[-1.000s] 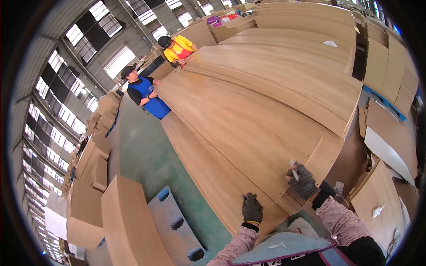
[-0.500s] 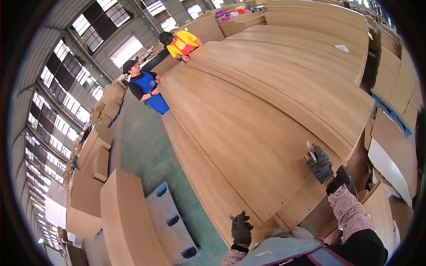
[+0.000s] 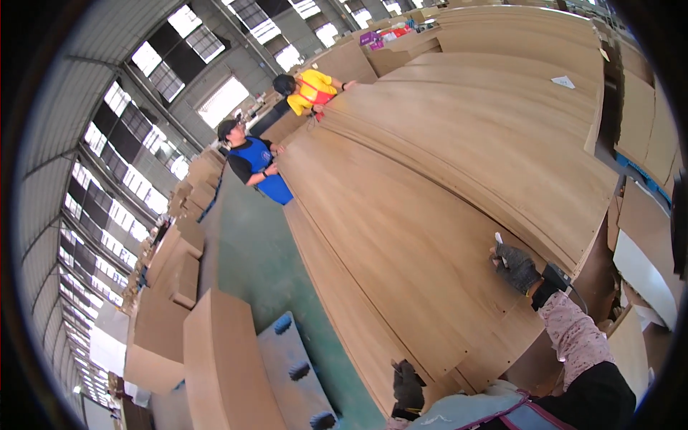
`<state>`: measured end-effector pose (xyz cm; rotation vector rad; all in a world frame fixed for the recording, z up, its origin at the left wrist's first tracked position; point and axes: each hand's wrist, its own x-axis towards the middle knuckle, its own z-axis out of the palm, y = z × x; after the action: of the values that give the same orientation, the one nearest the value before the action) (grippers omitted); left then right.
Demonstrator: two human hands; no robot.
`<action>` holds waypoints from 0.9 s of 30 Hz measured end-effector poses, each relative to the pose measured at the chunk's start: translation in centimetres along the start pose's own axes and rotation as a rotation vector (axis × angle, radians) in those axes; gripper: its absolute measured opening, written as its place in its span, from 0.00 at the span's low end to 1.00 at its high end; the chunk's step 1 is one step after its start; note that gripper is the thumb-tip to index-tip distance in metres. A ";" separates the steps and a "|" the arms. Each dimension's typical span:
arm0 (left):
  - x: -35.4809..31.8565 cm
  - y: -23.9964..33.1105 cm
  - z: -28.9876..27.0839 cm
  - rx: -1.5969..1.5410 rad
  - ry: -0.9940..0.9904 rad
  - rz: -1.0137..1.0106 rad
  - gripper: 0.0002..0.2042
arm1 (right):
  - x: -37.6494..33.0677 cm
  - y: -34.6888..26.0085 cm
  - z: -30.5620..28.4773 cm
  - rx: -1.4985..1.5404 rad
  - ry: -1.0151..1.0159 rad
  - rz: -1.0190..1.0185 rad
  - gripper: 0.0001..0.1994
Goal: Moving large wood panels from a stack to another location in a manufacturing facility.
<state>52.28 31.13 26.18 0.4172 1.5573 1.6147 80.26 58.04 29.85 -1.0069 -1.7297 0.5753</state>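
My right hand (image 3: 517,268), in a dark grey knitted glove with bare fingertips, is closed round a slim white pen-like stick (image 3: 498,238). It rests over the near right part of a long brown wood-grain panel (image 3: 401,222). Small dark holes dot the panel's near end. My left hand (image 3: 408,387), in a dark glove, is low by the panel's near left corner, over a narrower strip of board (image 3: 337,287). Its fingers point forward, slightly bent and apart, with nothing visible in them. Whether they touch the board I cannot tell.
At the panel's far end stand a person in a blue apron (image 3: 252,159) and one in yellow with a red apron (image 3: 314,93). More stacked panels (image 3: 502,115) lie to the right, with scrap boards (image 3: 645,279) beyond. On the left are a blue-grey pallet (image 3: 294,365) and a tall brown stack (image 3: 222,358).
The whole view has shifted, so the scene sits farther right and lower. My right hand still grips the white stick. The person in yellow has stretched an arm out over the stacked panels.
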 end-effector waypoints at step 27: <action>-0.6 1.9 1.6 0.229 -0.046 0.079 0.10 | 3.4 -18.7 0.0 -0.175 -0.149 -0.484 0.26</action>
<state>53.21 31.99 28.47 0.6419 1.7162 1.4785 73.10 50.84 45.94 -0.6342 -2.0940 0.1918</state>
